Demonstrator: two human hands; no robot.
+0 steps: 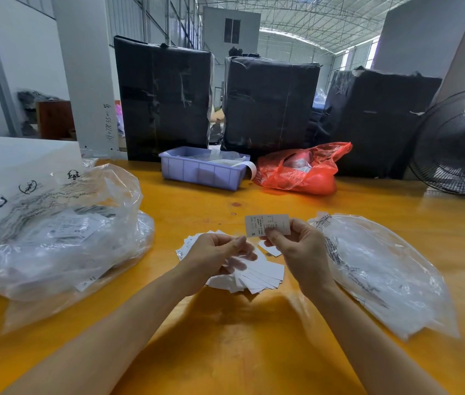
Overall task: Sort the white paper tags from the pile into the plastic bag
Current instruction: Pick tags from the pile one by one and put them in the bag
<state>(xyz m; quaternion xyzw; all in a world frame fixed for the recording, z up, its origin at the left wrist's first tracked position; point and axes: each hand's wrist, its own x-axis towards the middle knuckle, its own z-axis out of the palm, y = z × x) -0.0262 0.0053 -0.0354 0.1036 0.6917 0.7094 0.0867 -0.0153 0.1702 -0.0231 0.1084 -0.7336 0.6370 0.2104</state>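
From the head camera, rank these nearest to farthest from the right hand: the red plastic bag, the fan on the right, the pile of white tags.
1. pile of white tags, just left of and below the right hand
2. red plastic bag, behind it across the table
3. fan, far right edge

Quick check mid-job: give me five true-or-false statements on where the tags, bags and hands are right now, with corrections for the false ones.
1. The right hand pinches a single printed tag marked S. True.
2. The tag pile lies inside the blue bin. False: it lies on the yellow table, under the hands.
3. The left hand is over the pile, fingers curled. True.
4. The clear bag on the left holds no tags. False: printed tags show through it.
5. The red bag lies between the hands. False: it sits at the far edge, right of the bin.
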